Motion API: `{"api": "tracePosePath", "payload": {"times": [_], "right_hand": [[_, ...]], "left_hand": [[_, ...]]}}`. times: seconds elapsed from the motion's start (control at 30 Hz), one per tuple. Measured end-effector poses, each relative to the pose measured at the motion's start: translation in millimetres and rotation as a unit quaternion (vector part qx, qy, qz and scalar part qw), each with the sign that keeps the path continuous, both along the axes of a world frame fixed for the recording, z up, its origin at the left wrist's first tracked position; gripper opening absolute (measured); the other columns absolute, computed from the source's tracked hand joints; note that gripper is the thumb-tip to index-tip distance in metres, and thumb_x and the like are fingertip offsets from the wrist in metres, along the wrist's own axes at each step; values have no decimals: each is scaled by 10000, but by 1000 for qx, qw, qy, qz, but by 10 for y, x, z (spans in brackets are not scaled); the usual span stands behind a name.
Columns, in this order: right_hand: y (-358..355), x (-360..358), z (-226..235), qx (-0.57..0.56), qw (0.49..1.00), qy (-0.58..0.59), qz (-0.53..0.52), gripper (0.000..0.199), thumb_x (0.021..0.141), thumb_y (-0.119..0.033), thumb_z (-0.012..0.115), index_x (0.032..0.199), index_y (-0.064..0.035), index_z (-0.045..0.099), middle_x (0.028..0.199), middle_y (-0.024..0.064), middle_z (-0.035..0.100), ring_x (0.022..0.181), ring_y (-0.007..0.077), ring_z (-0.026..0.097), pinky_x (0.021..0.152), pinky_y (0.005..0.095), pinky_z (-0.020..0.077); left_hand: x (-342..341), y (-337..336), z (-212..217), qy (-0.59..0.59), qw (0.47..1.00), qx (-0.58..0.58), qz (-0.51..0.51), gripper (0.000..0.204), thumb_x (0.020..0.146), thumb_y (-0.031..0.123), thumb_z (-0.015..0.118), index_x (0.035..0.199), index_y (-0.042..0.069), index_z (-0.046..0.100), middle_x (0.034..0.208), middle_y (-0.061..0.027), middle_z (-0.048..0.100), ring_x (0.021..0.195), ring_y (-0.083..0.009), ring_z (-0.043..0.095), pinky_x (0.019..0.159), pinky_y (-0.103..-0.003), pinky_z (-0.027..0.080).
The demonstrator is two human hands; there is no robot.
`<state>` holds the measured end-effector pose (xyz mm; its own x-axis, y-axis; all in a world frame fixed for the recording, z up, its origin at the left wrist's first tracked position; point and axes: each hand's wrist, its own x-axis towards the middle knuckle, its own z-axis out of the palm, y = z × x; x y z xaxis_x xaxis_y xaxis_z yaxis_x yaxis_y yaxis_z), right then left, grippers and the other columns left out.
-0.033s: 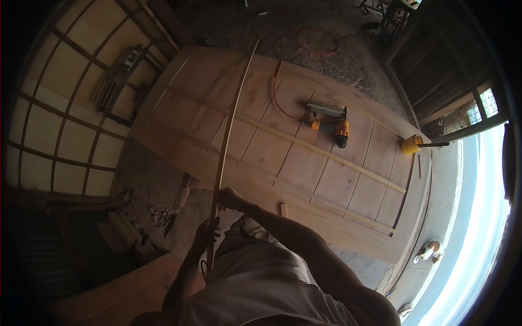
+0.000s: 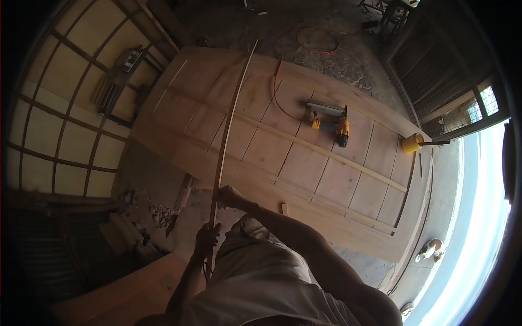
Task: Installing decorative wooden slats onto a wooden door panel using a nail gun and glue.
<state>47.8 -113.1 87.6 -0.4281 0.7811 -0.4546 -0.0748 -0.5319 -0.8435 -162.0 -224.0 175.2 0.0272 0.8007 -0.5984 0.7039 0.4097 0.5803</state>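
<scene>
A long, thin wooden strip (image 2: 226,134) rises from near my body and reaches across the large wooden door panel (image 2: 190,155). My right hand (image 2: 231,198) is closed around the strip just past the panel's near edge. Closer to my body, my left hand (image 2: 206,239) also grips it, fingers curled. Beneath the strip's far part lies the panel, with boards divided by dark grooves and a pale batten (image 2: 321,150) running lengthwise. An orange and black nail gun (image 2: 341,132) rests on the panel, joined to a red air hose (image 2: 275,93).
A yellow pot (image 2: 411,143) with a dark handle sticking out stands at the panel's right end. Lattice-framed panels (image 2: 65,119) lean at left. Wood offcuts (image 2: 126,232) lie at lower left. On the pavement at right is a white and brown animal (image 2: 431,249).
</scene>
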Motion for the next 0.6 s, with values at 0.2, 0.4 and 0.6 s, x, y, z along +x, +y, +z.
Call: {"api": "tracePosePath", "payload": {"times": [0.2, 0.4, 0.6], "right_hand": [[-50, -24, 486, 120, 991, -55, -13, 425, 1042, -342, 689, 1273, 11, 731, 948, 109, 801, 793, 193, 790, 658, 331, 629], [-705, 124, 317, 198, 940, -262, -97, 644, 1003, -459, 748, 1373, 53, 617, 1050, 209, 784, 991, 401, 765, 903, 534, 590], [-507, 366, 754, 147, 903, -295, -276, 554, 1077, -521, 605, 1379, -58, 563, 1070, 273, 740, 987, 535, 708, 818, 623, 537]], "left_hand": [[-184, 668, -497, 21, 932, 361, 3, 546, 1046, 455, 684, 783, -24, 682, 665, -132, 606, 659, -195, 637, 620, -405, 483], [1112, 2740, 5, -232, 948, 68, 205, 419, 1039, 533, 689, 917, 132, 667, 639, 70, 479, 459, -78, 401, 460, -296, 361], [2334, 3865, 354, -295, 880, 192, 318, 403, 1062, 473, 697, 975, 86, 625, 736, 30, 528, 624, -117, 514, 619, -354, 609]]}}
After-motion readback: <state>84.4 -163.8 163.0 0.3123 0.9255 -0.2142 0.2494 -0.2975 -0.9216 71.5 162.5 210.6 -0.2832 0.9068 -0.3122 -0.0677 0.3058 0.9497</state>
